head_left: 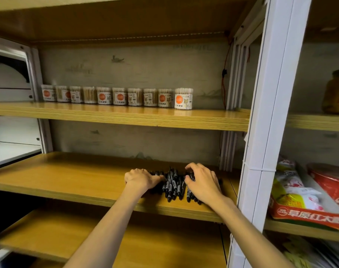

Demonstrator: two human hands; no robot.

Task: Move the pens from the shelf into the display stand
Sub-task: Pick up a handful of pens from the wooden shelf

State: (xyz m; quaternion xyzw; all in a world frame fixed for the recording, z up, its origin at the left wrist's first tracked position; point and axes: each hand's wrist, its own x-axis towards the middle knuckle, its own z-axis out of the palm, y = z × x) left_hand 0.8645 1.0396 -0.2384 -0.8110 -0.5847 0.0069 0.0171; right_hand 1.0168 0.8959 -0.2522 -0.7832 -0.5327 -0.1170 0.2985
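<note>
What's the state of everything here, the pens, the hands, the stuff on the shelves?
Pens: heaped loose on the middle shelf, between both hands.
Left hand: curled over the heap's left side.
Right hand: curled over its right side.
Swab tubs: upright, lined up on the upper shelf.
Jar: upright, blurred.

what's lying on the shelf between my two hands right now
In the head view, a pile of black pens fills the gap between the left hand and right hand, on the wooden shelf.
</note>
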